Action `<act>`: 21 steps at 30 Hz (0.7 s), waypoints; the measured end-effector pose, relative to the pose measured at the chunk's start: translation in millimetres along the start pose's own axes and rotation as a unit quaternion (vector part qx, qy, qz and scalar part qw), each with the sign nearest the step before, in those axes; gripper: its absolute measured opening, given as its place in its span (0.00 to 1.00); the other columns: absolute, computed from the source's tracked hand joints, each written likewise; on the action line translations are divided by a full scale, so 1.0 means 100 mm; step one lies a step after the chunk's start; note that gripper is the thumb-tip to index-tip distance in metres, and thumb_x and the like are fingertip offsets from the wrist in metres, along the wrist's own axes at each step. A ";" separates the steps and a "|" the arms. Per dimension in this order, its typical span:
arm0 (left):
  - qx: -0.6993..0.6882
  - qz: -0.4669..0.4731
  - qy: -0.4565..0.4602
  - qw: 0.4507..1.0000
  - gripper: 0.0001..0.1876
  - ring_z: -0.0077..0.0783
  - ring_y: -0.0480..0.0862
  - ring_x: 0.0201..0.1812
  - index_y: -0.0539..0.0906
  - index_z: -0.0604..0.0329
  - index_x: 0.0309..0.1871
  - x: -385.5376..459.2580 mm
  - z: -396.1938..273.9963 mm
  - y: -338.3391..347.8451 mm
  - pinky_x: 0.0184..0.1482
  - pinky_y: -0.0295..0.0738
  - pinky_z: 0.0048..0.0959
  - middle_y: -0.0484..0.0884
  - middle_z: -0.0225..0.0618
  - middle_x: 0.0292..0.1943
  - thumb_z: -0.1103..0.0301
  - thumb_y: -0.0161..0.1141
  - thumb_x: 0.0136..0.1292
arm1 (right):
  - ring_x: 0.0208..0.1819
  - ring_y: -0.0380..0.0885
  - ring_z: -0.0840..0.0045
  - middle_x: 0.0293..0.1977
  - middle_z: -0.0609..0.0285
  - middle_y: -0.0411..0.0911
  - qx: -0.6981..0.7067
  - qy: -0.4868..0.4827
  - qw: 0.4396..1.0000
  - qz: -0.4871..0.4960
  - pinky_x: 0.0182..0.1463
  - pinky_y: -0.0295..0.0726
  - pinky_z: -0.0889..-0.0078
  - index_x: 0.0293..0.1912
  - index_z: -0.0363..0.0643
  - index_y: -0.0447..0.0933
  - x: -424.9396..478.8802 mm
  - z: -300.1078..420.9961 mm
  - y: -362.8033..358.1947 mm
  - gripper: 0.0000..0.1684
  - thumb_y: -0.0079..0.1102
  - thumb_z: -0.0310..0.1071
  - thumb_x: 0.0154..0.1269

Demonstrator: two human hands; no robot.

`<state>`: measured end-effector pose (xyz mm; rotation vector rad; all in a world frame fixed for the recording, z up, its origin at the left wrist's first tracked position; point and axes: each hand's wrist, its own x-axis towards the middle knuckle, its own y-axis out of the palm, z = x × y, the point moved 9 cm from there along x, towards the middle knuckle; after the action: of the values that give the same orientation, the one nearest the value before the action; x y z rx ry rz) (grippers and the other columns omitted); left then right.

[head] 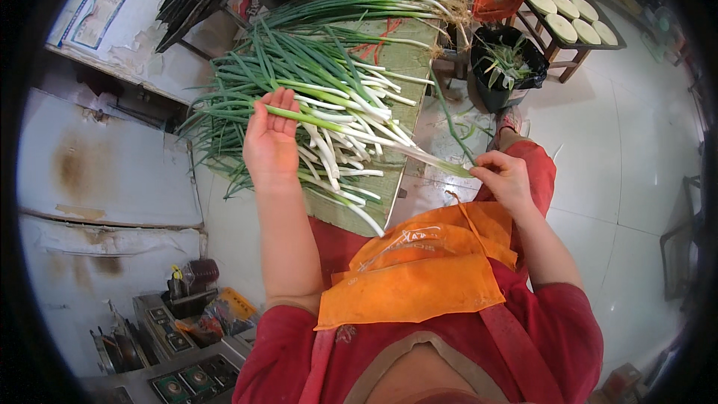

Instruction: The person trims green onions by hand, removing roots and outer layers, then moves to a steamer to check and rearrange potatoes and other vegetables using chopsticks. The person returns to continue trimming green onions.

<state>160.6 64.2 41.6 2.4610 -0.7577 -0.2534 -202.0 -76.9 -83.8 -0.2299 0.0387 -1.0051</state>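
My left hand (274,137) is palm up, with one green onion (331,124) lying between its thumb and fingers. The white end of that onion points right. There, my right hand (502,177) pinches the end of a pale, thin outer layer (443,164), stretched out from the stalk. A long green leaf (447,109) also runs from my right fingertips, curving away over the floor. Beneath my left hand, a large heap of green onions (331,148) with white stalks covers much of a low green-topped table (412,76).
Rooted green onions (359,0) lie at the table's far side, near red ties (382,39). Right of the table stands a bin (499,98) lined with black plastic, holding leaf scraps. Behind it, a dark tray (611,42) carries several pale discs. Knobbed equipment (190,379) is at lower left.
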 end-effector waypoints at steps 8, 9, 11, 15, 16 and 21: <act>-0.014 -0.035 0.011 0.999 0.16 0.42 0.77 0.54 0.72 0.70 0.49 0.03 -0.06 -0.13 0.61 0.72 0.40 0.76 0.48 0.52 0.63 0.49 0.72 | 0.31 0.73 0.89 0.27 0.68 0.79 -0.002 0.024 0.998 -0.063 0.35 0.72 0.85 0.37 0.33 0.79 -0.02 -0.20 -0.40 0.07 0.62 0.23 0.57; -0.012 -0.025 0.017 0.999 0.15 0.40 0.77 0.53 0.72 0.70 0.49 0.02 -0.02 -0.12 0.60 0.73 0.39 0.76 0.47 0.51 0.63 0.49 0.72 | 0.32 0.74 0.89 0.28 0.67 0.79 0.008 0.026 0.997 -0.071 0.36 0.72 0.85 0.39 0.33 0.79 0.01 -0.20 -0.44 0.08 0.61 0.24 0.58; -0.016 0.034 0.022 0.999 0.12 0.37 0.79 0.45 0.73 0.67 0.45 -0.07 0.09 0.05 0.57 0.74 0.37 0.78 0.45 0.45 0.65 0.52 0.70 | 0.34 0.74 0.87 0.31 0.66 0.79 0.028 -0.052 0.996 -0.060 0.38 0.73 0.83 0.41 0.32 0.79 0.13 0.25 -0.31 0.10 0.59 0.25 0.60; 0.035 0.168 -0.103 0.980 0.12 0.49 0.77 0.56 0.74 0.68 0.42 -0.62 0.60 0.80 0.59 0.74 0.42 0.76 0.55 0.52 0.66 0.51 0.71 | 0.30 0.76 0.65 0.28 0.54 0.77 -0.055 -0.242 0.967 -0.063 0.35 0.75 0.69 0.34 0.35 0.79 0.28 1.17 0.13 0.06 0.60 0.27 0.56; 0.034 0.175 -0.139 0.974 0.11 0.51 0.76 0.57 0.74 0.68 0.41 -0.69 0.71 0.86 0.58 0.74 0.44 0.75 0.57 0.54 0.66 0.51 0.70 | 0.31 0.77 0.64 0.28 0.53 0.77 -0.081 -0.270 0.958 -0.043 0.35 0.75 0.69 0.33 0.36 0.79 0.30 1.28 0.28 0.05 0.60 0.27 0.56; -0.023 0.163 -0.131 0.978 0.07 0.37 0.80 0.41 0.71 0.65 0.45 -0.63 0.85 0.82 0.49 0.77 0.40 0.78 0.45 0.43 0.72 0.51 0.69 | 0.30 0.76 0.72 0.25 0.59 0.77 -0.053 -0.289 0.956 0.020 0.35 0.74 0.72 0.32 0.36 0.78 0.27 1.34 0.57 0.04 0.59 0.27 0.59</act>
<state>43.1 5.0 17.1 2.2390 -1.2371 -0.4701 -121.6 -47.5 37.3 -0.6126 -0.4365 -0.8651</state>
